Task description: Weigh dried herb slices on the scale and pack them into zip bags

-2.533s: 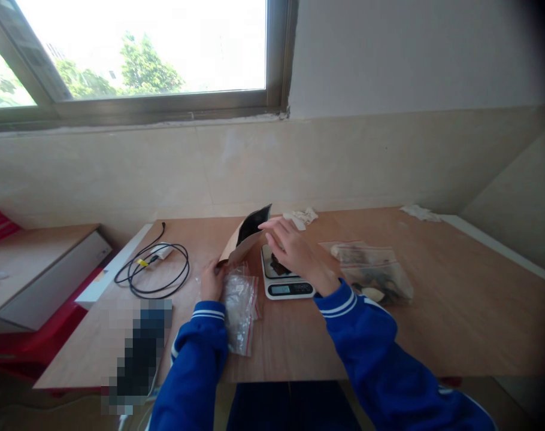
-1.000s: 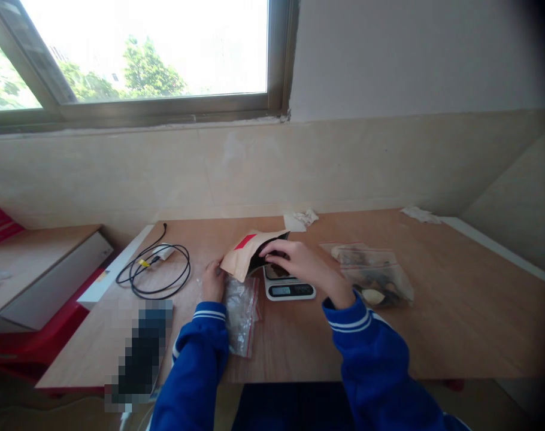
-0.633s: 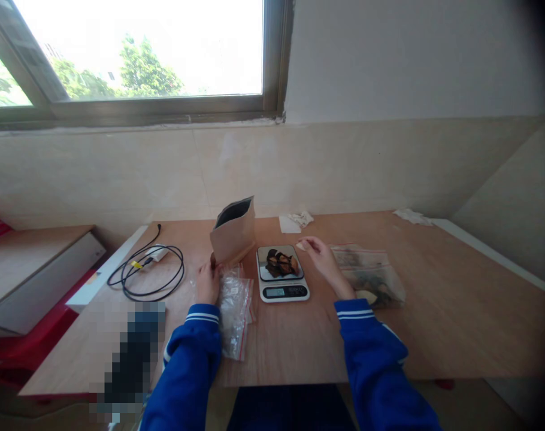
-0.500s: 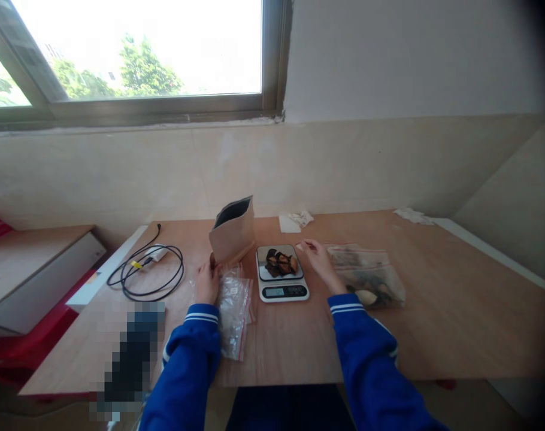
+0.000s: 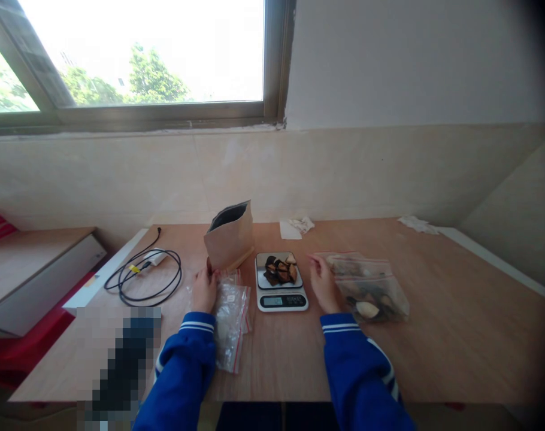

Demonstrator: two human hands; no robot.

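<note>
A white kitchen scale [image 5: 282, 302] stands in the middle of the table, bearing a small heap of dark brown dried slices [image 5: 279, 272] and one pale piece [image 5: 291, 258] at their upper right. My left hand [image 5: 205, 288] is closed beside the base of a standing brown paper pouch [image 5: 230, 239], whose mouth is open. A dark bit shows at its fingertips, too small to name. Flat clear zip bags [image 5: 231, 323] lie against that hand. Right of the scale, my right hand [image 5: 323, 282] has its fingers drawn together at the edge of a clear zip bag [image 5: 391, 278] holding dried pieces.
A coiled black cable [image 5: 149, 278] with a white adapter [image 5: 154, 257] lies on the left of the wooden table [image 5: 456, 311]. A blurred-out dark object [image 5: 124, 365] is at the front left. Crumpled white tissue [image 5: 303, 225] lies by the wall, and another white scrap [image 5: 417, 225] farther right.
My right hand has drawn away from the scale toward the zip bag on the right. A pale piece now shows on the heap. My left hand stays by the pouch.
</note>
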